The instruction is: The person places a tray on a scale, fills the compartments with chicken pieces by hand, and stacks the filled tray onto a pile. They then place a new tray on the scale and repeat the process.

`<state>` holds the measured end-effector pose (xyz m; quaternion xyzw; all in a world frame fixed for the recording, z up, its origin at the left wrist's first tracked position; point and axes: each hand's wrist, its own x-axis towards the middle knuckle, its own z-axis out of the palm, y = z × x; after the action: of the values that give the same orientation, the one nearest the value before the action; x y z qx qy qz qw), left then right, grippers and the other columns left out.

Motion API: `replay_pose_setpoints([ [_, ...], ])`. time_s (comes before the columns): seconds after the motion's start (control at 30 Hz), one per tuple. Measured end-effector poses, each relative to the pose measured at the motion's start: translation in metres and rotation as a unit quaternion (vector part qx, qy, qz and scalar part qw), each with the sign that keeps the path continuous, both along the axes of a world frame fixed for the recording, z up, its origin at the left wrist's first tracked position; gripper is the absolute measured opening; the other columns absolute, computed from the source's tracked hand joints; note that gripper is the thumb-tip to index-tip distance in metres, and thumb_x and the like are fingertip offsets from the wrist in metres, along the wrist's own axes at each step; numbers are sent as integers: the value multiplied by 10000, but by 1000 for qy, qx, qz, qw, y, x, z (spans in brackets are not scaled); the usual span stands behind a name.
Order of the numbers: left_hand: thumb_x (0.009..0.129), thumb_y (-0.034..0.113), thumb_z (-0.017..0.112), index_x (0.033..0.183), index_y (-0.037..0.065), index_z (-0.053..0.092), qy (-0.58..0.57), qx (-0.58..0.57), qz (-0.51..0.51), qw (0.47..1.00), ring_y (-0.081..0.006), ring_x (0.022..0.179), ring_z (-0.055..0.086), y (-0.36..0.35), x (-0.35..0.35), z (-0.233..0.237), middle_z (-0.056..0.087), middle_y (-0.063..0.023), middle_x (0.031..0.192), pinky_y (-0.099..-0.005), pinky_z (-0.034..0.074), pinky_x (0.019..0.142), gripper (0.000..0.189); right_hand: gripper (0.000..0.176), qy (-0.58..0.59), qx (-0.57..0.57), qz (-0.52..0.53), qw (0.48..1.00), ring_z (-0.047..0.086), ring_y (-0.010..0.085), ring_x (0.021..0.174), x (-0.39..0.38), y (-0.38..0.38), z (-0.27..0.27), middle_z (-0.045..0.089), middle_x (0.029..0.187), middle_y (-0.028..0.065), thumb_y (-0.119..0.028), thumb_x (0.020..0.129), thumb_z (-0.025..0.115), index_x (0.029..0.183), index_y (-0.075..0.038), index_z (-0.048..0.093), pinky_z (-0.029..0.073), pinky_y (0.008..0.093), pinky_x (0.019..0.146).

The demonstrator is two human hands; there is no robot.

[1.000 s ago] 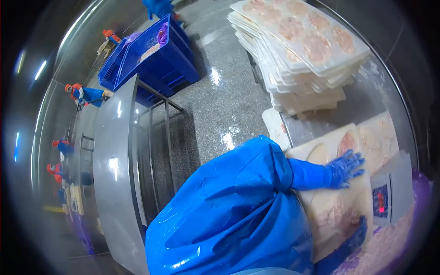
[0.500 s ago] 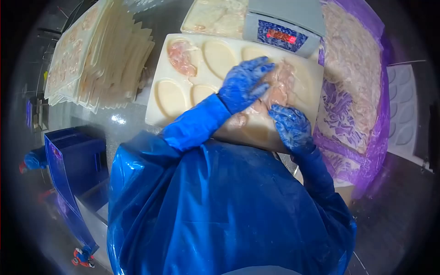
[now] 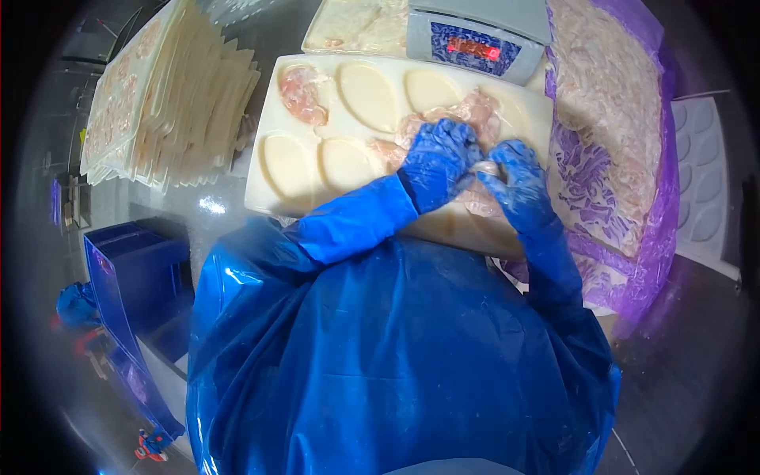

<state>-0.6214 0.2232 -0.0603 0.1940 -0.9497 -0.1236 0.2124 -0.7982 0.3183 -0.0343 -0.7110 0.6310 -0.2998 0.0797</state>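
Observation:
A cream tray (image 3: 328, 134) with leaf-shaped hollows lies in front of me. One piece of raw chicken (image 3: 302, 95) fills its upper left hollow; more raw chicken (image 3: 479, 111) is heaped over the right part. My left hand (image 3: 443, 154), in a wet blue glove, curls its fingers over this heap. Close beside it, my gloved right hand (image 3: 514, 176) has its fingers bent inward. Between the two hands a pale strip of chicken shows, gripped at both sides. Their fingers hide part of the meat and the hollows beneath.
A scale (image 3: 479, 39) with a red display stands behind the tray. Stacked trays (image 3: 170, 95) rise at left. A purple-lined container of chicken (image 3: 606, 134) is at right, with another moulded tray (image 3: 701, 170) beyond. A blue bin (image 3: 134, 277) stands at lower left.
My hands have come together over the heaped chicken. The fingers of my left hand, spread before, have curled in, and a pale strip now shows between both hands.

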Motion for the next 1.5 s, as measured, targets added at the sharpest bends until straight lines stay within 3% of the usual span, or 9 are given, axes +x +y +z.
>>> replay_pose_setpoints([
  [0.13, 875, 238, 702, 1173, 59, 620, 67, 94, -30, 993, -276, 1074, 568, 2, 22, 5, 605, -129, 1145, -430, 451, 918, 357, 199, -307, 211, -25, 928, 520, 146, 864, -7, 9, 4, 530, 915, 104, -129, 910, 679, 1051, -36, 574, 461, 314, 806],
  [0.23, 970, 69, 623, 1206, 13, 601, 227, 535, -14, 814, -120, 1055, 564, -2, 43, 24, 629, -45, 1102, -263, 460, 956, 245, 167, -368, 160, -5, 916, 457, 93, 854, 13, -14, 11, 497, 902, 13, -75, 914, 663, 1050, -42, 573, 441, 275, 786],
  [0.33, 956, 60, 630, 1190, 10, 609, 305, 545, -20, 781, -120, 1022, 573, -45, 58, 27, 626, -28, 1069, -278, 466, 941, 240, 175, -446, 80, 21, 891, 471, 82, 844, 43, -55, 29, 486, 910, -50, -28, 921, 645, 1078, -70, 581, 438, 260, 768],
  [0.53, 937, 42, 616, 1170, 29, 652, 196, 189, 23, 962, -189, 1059, 624, -99, 132, 44, 673, -87, 1109, -305, 480, 940, 236, 348, -170, -19, 140, 975, 579, 207, 1150, 70, -112, 28, 626, 1196, 84, 3, 865, 671, 1203, -45, 605, 441, 339, 1025],
  [0.83, 840, 259, 690, 1080, 135, 715, 26, 40, 184, 982, -332, 1006, 617, -150, 137, 11, 684, -117, 1073, -453, 486, 891, 272, 345, 169, -179, 180, 952, 589, 316, 1143, 124, -124, -46, 638, 1201, 164, -71, 832, 621, 1169, -3, 649, 462, 439, 1011],
  [1.07, 750, 324, 742, 1076, 140, 680, -176, 158, 36, 971, -385, 1024, 572, -151, 91, 15, 657, -135, 1059, -505, 462, 872, 380, 330, 22, -48, 110, 992, 584, 363, 1071, 128, -93, -30, 633, 1129, 169, -106, 817, 644, 1139, -37, 656, 465, 473, 967],
  [1.23, 879, 112, 715, 1032, 70, 638, -143, 471, -61, 868, -86, 903, 515, -167, 85, 3, 610, -2, 948, -273, 449, 838, 177, 343, 27, -44, 85, 995, 578, 369, 1063, 132, -89, -29, 623, 1130, 172, -113, 816, 651, 1155, -57, 650, 464, 479, 958],
  [1.37, 877, 94, 703, 1014, 70, 601, -76, 513, -99, 849, -96, 906, 504, -179, 95, 13, 558, 29, 924, -274, 443, 842, 173, 393, 7, -52, 88, 995, 572, 368, 1109, 132, -90, -34, 614, 1203, 165, -134, 824, 656, 1209, -60, 634, 451, 477, 995],
  [1.5, 799, -26, 630, 1015, 68, 611, 124, 120, 9, 985, -212, 941, 581, -233, 107, -4, 619, -62, 996, -357, 488, 841, 237, 450, 18, -50, 77, 996, 549, 360, 1173, 135, -87, -40, 594, 1276, 158, -142, 824, 661, 1263, -58, 611, 423, 473, 1043],
])
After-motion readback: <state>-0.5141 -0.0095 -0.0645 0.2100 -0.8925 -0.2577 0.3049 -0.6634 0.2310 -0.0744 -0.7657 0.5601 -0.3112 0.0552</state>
